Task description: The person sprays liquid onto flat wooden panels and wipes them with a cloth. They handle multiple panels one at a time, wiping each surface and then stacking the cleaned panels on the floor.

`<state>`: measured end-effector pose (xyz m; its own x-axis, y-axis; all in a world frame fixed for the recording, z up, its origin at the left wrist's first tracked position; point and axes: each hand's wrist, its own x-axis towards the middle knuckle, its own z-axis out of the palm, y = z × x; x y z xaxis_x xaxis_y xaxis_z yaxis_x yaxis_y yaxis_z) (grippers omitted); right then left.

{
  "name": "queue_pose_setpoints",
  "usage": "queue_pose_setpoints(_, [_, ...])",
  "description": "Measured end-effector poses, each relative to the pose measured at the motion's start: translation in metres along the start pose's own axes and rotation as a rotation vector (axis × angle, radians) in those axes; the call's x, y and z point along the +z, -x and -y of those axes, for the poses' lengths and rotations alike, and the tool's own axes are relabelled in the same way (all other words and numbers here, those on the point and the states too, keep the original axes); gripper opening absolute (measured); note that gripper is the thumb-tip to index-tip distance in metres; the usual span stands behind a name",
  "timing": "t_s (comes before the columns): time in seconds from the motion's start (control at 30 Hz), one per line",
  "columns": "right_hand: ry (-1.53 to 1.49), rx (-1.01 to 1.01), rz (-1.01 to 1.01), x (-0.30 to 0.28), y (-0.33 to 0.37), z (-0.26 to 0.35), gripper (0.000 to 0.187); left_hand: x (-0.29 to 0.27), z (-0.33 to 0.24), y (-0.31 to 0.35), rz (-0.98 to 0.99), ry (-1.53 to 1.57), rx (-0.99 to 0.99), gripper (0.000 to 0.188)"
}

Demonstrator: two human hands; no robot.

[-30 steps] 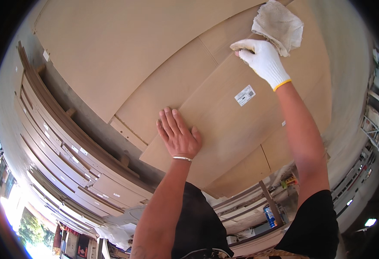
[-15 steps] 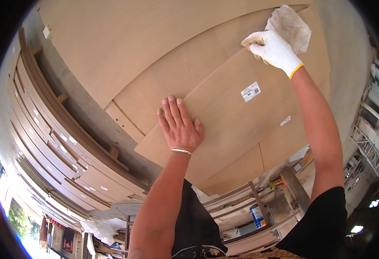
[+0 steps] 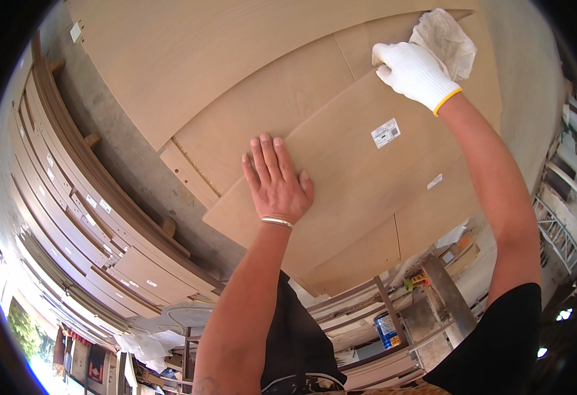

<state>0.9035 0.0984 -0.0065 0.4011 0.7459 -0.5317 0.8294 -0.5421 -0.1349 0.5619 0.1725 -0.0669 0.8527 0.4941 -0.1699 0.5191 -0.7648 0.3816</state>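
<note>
My bare left hand (image 3: 278, 181), with a bracelet at the wrist, lies flat on a light brown wooden panel (image 3: 328, 184). Its fingers are stretched out across the panel's far edge, above a board underneath. My right hand (image 3: 415, 72) wears a white knit glove with a yellow cuff. Its fingers are curled in at the same panel's far edge, toward the right; what they hold, if anything, is hidden. Just beyond the glove lies a crumpled whitish cloth (image 3: 450, 46). A white label (image 3: 385, 133) is stuck on the panel, and a smaller label (image 3: 435, 181) lies nearer me.
Another large panel (image 3: 203, 59) covers the far side. To the left, stacked brown boards (image 3: 98, 217) with white labels rest on the grey floor (image 3: 114, 118). Near me are a metal frame (image 3: 394, 309) and a blue container (image 3: 387, 330). A metal lattice (image 3: 558, 237) stands at right.
My right hand has turned slightly and its fingers have curled in more at the panel edge. My left hand stays flat on the panel. The view has shifted a little.
</note>
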Motion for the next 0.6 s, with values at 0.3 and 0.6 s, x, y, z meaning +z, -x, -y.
queue_pose_setpoints(0.3, [-0.718, 0.309, 0.095, -0.005, 0.011, -0.009, 0.025, 0.001, 0.000, 0.000, 0.001, -0.044, 0.003, 0.087])
queue_pose_setpoints(0.6, [-0.738, 0.298, 0.137, -0.006, 0.010, 0.008, 0.026, 0.001, -0.001, -0.001, -0.025, -0.031, 0.007, 0.083])
